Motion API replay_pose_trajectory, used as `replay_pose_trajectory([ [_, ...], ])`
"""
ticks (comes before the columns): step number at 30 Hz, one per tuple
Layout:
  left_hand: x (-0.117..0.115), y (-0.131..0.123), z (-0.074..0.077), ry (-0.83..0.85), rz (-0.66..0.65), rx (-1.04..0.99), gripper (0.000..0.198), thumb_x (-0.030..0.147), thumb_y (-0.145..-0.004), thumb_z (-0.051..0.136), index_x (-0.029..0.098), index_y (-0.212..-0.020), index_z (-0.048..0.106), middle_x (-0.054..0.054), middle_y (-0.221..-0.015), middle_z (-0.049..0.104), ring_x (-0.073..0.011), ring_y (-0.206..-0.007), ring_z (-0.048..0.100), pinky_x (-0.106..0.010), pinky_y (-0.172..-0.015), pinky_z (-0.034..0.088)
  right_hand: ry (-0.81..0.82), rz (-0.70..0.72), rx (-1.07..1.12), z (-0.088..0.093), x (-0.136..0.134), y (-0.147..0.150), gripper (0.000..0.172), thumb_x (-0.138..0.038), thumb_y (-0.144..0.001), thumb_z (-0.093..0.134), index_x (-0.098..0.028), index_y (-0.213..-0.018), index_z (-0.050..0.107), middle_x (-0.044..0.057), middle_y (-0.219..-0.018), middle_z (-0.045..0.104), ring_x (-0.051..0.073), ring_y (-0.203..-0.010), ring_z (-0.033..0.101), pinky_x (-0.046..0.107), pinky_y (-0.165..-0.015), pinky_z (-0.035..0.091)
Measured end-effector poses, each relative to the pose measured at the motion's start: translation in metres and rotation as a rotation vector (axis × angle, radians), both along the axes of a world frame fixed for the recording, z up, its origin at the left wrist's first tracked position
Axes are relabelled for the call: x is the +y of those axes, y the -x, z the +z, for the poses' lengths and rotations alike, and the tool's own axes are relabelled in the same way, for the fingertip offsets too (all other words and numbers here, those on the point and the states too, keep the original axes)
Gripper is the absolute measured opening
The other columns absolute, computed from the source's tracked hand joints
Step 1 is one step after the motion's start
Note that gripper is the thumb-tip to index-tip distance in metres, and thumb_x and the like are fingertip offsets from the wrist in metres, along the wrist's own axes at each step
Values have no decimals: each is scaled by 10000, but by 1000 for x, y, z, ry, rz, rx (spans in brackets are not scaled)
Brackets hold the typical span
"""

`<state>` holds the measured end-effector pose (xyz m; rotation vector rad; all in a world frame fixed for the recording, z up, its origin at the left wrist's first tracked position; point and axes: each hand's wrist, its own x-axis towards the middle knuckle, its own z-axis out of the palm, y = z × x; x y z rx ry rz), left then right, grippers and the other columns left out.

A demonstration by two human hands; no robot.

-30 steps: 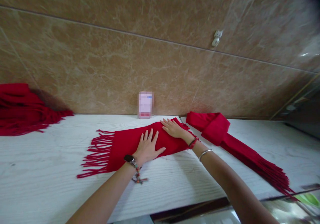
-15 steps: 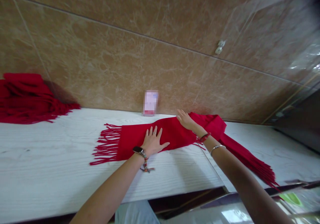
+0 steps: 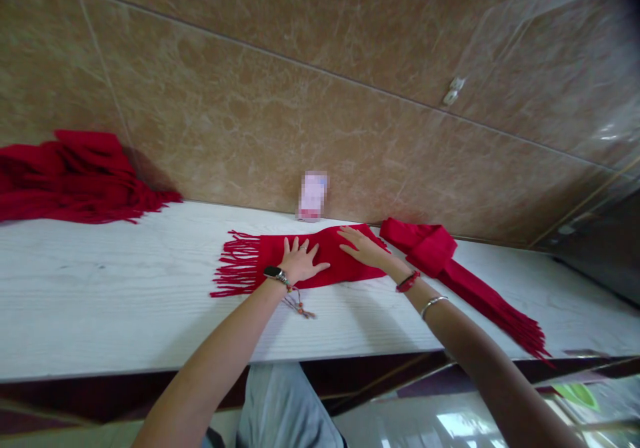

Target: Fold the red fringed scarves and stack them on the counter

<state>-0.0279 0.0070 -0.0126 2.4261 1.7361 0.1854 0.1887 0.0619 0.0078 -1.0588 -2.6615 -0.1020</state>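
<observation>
A red fringed scarf lies flat on the white wood-grain surface, with its long tassels pointing left. My left hand rests on it near the fringed end, palm down and fingers spread. Palm down on the scarf's right part is my right hand, its fingers stretched out and pointing left. Right beyond it, a folded red scarf runs diagonally toward the front edge and ends in fringe. A narrow gap shows between the two red pieces near the wall; whether they join under my right arm is hidden.
A bunched red fringed scarf sits at the far left against the brown marbled wall. A small blurred pinkish packet leans on the wall. Below the front edge, a green object shows at lower right.
My right hand has slid left and slightly toward me over the scarf. A gap now shows between the flat scarf and the folded piece at right. The camera view has shifted a little.
</observation>
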Motion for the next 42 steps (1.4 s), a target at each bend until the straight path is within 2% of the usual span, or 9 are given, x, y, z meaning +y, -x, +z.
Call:
replay_pose_trajectory([
  [3, 6, 18, 9, 84, 56, 34, 769, 708, -786, 256, 233, -1389, 303, -110, -1475, 204, -388, -1338, 104, -597, -1019, 99, 89, 172, -44, 9, -28, 29, 432, -331, -883, 437, -177, -1285, 468, 106, -1329, 475, 215, -1259, 382, 421, -1039, 332],
  [7, 6, 47, 13, 122, 118, 41, 708, 648, -822, 293, 235, -1396, 279, -116, -1485, 166, -372, -1342, 106, -575, -1016, 157, 219, 278, -99, 8, -55, 53, 467, -324, -858, 484, -156, -1293, 459, 116, -1338, 464, 213, -1245, 402, 383, -1036, 336],
  [12, -23, 75, 12, -47, -199, 16, 574, 526, -871, 379, 228, -1360, 345, -97, -1476, 208, -271, -1354, 128, -428, -1062, 176, 323, 422, -155, 5, -61, 60, 501, -214, -809, 504, -117, -1299, 453, 119, -1342, 457, 202, -1252, 392, 350, -1052, 313],
  [17, -46, 70, 23, -63, -389, 25, 634, 516, -762, 578, 178, -1281, 441, -114, -1273, 462, -239, -1170, 434, -316, -976, 330, 327, 430, -157, 5, -64, 54, 600, -49, -705, 428, -93, -1303, 443, 116, -1360, 435, 184, -1265, 371, 330, -1059, 305],
  [23, -54, 62, 33, -32, -392, 107, 380, 264, -780, 540, 172, -1145, 492, -74, -1073, 576, -217, -983, 553, -307, -845, 417, 254, 398, -181, 2, -70, 38, 659, 8, -638, 405, -100, -1285, 467, 111, -1344, 454, 187, -1260, 378, 352, -1056, 317],
  [30, -48, 69, 28, -2, -357, 89, 499, 7, -695, 395, 191, -1154, 455, -53, -1134, 558, -177, -1032, 544, -267, -845, 424, 124, 419, -148, 0, -59, 35, 575, 26, -698, 417, -111, -1249, 504, 98, -1276, 533, 176, -1191, 464, 318, -1005, 388],
  [33, -45, 71, 28, 3, -350, 60, 521, -7, -698, 393, 204, -1172, 440, -37, -1157, 549, -160, -1048, 533, -251, -865, 414, 2, 431, -90, -3, -55, 30, 446, -25, -757, 463, -100, -1186, 557, 113, -1185, 600, 195, -1111, 536, 328, -959, 435],
  [37, -44, 69, 27, -59, -358, 111, 378, 109, -796, 474, 180, -1167, 454, -63, -1124, 555, -185, -997, 555, -269, -821, 437, -202, 396, 41, -15, -52, 18, 259, -137, -840, 484, -86, -1041, 640, 133, -1031, 667, 218, -974, 610, 352, -877, 490],
  [42, -45, 56, 23, -233, -476, 218, 240, 215, -847, 534, 178, -1084, 513, -51, -1027, 567, -184, -899, 572, -282, -767, 449, -292, 420, 89, -25, -50, 13, 242, -146, -885, 434, -107, -1001, 643, 115, -926, 693, 197, -873, 637, 355, -827, 505],
])
